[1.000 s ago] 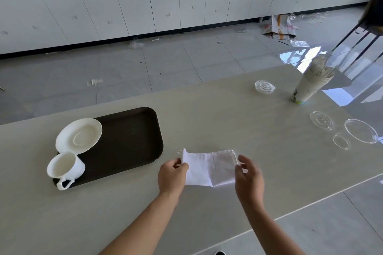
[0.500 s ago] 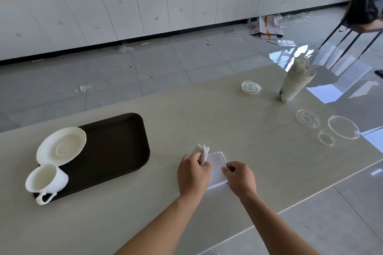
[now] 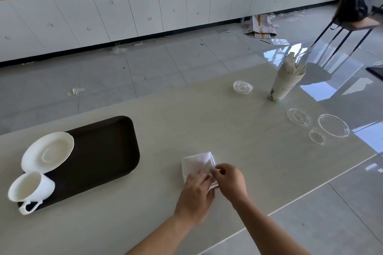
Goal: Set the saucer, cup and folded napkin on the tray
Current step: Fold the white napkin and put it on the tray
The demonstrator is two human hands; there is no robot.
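Note:
A white napkin (image 3: 198, 163), folded into a small square, lies flat on the beige table right of the tray. My left hand (image 3: 195, 194) presses its near edge with the fingers laid on it. My right hand (image 3: 230, 181) pinches the napkin's near right corner. The dark brown tray (image 3: 103, 151) sits at the left of the table. A white saucer (image 3: 48, 152) rests tilted over the tray's far left rim. A white cup (image 3: 31, 188) leans on the tray's near left corner, its handle hanging over the edge.
A paper cup with sticks (image 3: 286, 83) stands at the far right of the table. Clear plastic lids (image 3: 242, 87) and a clear bowl (image 3: 333, 128) lie near it. The table's near edge (image 3: 290, 203) runs diagonally by my right arm. A chair (image 3: 352, 27) stands beyond.
The napkin went from a wide strip held between both hands to a small folded square on the table. Both hands moved together onto its near edge.

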